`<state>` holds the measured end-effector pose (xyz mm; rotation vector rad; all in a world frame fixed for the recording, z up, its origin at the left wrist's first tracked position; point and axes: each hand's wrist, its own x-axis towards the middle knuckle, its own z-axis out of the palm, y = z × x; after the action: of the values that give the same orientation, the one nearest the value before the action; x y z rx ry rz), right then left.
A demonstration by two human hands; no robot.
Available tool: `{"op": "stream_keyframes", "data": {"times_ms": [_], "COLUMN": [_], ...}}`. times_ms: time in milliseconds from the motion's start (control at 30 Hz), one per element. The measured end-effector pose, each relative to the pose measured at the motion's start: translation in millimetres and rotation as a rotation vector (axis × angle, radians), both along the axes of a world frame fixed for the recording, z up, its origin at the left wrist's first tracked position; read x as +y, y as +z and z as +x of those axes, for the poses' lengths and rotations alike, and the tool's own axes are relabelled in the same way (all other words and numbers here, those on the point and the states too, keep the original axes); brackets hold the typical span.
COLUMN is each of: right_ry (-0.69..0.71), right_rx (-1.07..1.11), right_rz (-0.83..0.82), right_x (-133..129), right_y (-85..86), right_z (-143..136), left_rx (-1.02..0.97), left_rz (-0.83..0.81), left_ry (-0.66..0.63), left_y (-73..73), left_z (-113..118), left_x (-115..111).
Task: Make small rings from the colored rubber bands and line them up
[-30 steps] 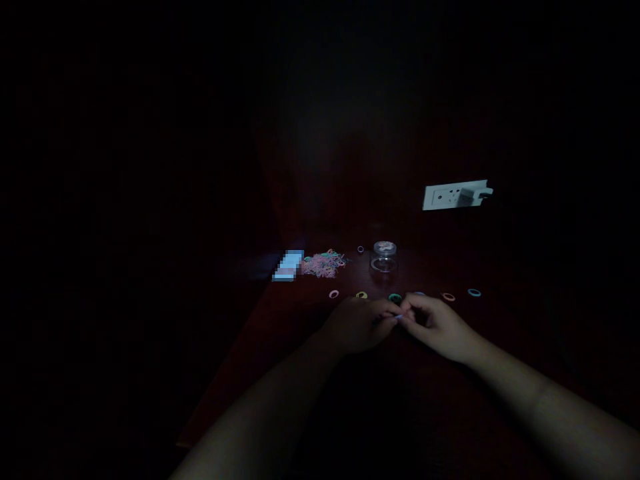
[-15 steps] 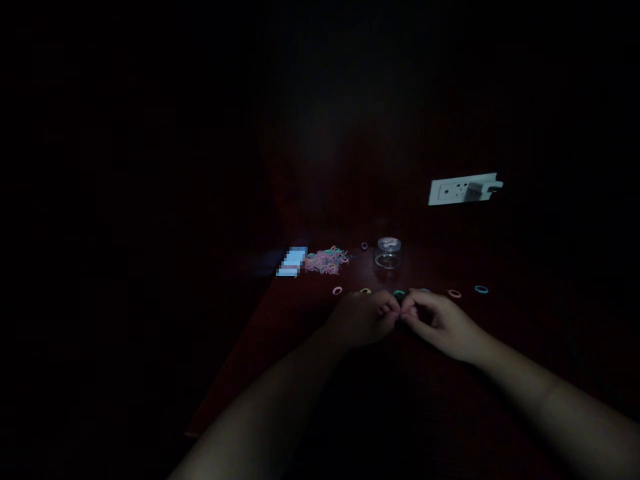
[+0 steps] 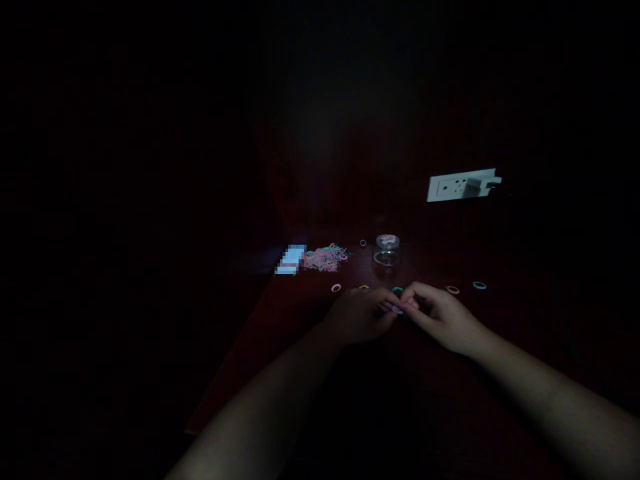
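Near the middle of the frame, the left hand (image 3: 359, 319) and the right hand (image 3: 436, 319) are brought together above the dark reddish wooden table (image 3: 300, 347), fingertips touching. Between them a small pale purple elastic band (image 3: 397, 309) is pinched — the fingers of both hands are narrowly closed on it, though in the weak light it cannot be told whether it is stretched or twisted.

Just behind the hands a row of small coloured rings is laid out: a pink ring (image 3: 336, 288) at the left, a green ring (image 3: 397, 291) in the middle, a blue ring (image 3: 479, 285) at the right. Further up are seen a loose heap of pink elastic bands (image 3: 325, 259) and a small clear glass jar (image 3: 387, 249). A white wall socket (image 3: 463, 185) is seen in the upper right.

The step in hand is judged to be the working of the band into a ring. A fine, steady pinch is called for next — the band is small and easily slipped.
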<state>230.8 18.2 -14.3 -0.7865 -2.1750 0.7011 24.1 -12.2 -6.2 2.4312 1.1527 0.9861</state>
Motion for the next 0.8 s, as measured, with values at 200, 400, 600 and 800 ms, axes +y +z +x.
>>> {"op": "stream_keyframes", "data": {"times_ms": [200, 400, 600, 800], "right_ry": [-0.014, 0.001, 0.011, 0.032], "right_rx": [0.007, 0.005, 0.035, 0.048], "right_rz": [0.015, -0.007, -0.015, -0.008], "right_x": [-0.4, -1.2, -1.9, -2.0], "right_y": [0.7, 1.9, 2.3, -0.1], "right_z": [0.0, -0.2, -0.2, -1.4], "left_rx": [0.01, 0.025, -0.041, -0.074], "left_rz": [0.024, 0.078, 0.128, 0.111], "left_ry": [0.058, 0.08, 0.058, 0.083], "left_y": [1.1, 2.4, -1.5, -2.0], "left_z": [-0.1, -1.7, -2.1, -2.4], "left_x": [0.5, 1.5, 3.5, 3.2]}}
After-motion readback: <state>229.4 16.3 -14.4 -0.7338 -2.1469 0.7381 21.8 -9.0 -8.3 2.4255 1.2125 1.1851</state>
